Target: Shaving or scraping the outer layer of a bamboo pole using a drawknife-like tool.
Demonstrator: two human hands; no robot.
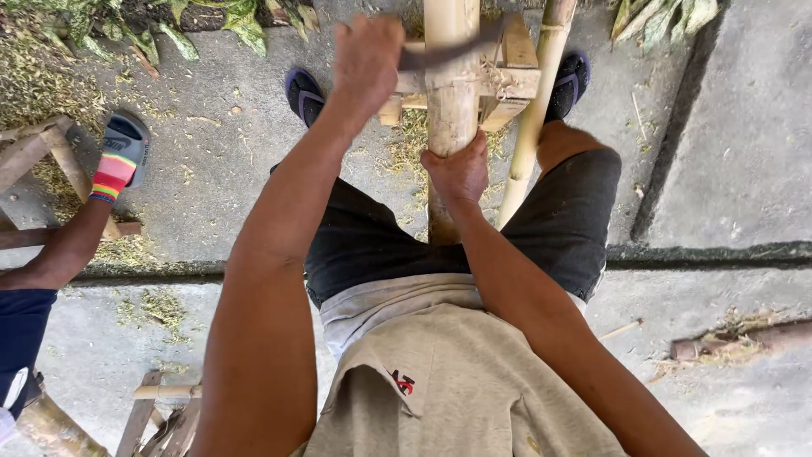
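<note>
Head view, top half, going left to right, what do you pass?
Striped sock → left hand → thick bamboo pole → thin bamboo pole → right sandal.

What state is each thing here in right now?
Thick bamboo pole: upright against a wooden frame.
Right hand: gripping the pole.
Left hand: closed on a blurred blade laid across the pole.
Thin bamboo pole: leaning, untouched.
</note>
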